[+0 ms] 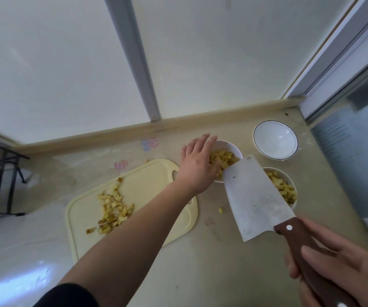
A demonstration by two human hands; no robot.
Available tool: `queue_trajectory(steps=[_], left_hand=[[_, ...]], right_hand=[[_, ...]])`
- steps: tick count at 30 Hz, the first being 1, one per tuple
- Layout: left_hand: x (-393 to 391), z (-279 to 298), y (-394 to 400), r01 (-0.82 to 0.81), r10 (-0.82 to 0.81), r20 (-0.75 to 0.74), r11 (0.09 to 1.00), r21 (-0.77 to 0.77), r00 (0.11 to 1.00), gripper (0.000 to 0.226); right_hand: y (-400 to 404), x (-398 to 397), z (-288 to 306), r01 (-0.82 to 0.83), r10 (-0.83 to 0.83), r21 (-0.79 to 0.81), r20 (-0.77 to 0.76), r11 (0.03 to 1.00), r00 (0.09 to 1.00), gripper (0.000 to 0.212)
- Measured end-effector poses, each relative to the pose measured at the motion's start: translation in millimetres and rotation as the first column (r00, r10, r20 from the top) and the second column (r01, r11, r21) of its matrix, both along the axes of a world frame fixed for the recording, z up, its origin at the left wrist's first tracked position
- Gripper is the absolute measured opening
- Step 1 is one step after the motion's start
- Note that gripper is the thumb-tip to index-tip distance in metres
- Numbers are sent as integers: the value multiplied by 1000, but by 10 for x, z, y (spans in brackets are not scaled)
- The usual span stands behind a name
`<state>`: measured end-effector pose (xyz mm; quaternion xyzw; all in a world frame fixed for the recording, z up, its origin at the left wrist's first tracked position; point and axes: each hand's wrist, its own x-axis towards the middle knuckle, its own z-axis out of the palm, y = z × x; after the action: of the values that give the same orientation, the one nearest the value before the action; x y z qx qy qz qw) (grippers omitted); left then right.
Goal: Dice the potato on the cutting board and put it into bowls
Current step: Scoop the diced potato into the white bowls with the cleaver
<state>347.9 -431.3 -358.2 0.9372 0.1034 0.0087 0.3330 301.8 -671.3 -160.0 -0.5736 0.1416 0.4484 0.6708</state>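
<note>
The right hand is gripping the cleaver over the bowl; the left hand, fingers straight, is touching the diced potato inside

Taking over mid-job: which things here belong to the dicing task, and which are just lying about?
Job: cleaver, cutting board, diced potato, two filled bowls, empty bowl, stray cube.
Lying about: black rack, counter stickers.
</note>
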Motion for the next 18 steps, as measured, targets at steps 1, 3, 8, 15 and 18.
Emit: queue_trajectory(steps=[1,3,8,15,18], left_hand=[[-8,5,3,-44,45,15,996,-77,999,57],[-73,43,46,-96,107,49,978,-187,993,47],[-710,61,526,-125,129,194,992,-32,973,35],[-1775,-180,1341,-197,216,-79,960,199,973,66],[-1898,-246,1407,-149,163,-109,981,128,981,66]], right_hand=[[-37,-32,-22,-12,13,-25,31,1000,999,101],[-110,-109,-99,-55,63,-90,81,994,995,98],[-137,-332,-431,-220,245,-156,172,963,954,91],[379,-719,-1473,-245,314,-261,268,934,911,51],[503,-841,-1700,-211,294,-292,277,933,915,47]])
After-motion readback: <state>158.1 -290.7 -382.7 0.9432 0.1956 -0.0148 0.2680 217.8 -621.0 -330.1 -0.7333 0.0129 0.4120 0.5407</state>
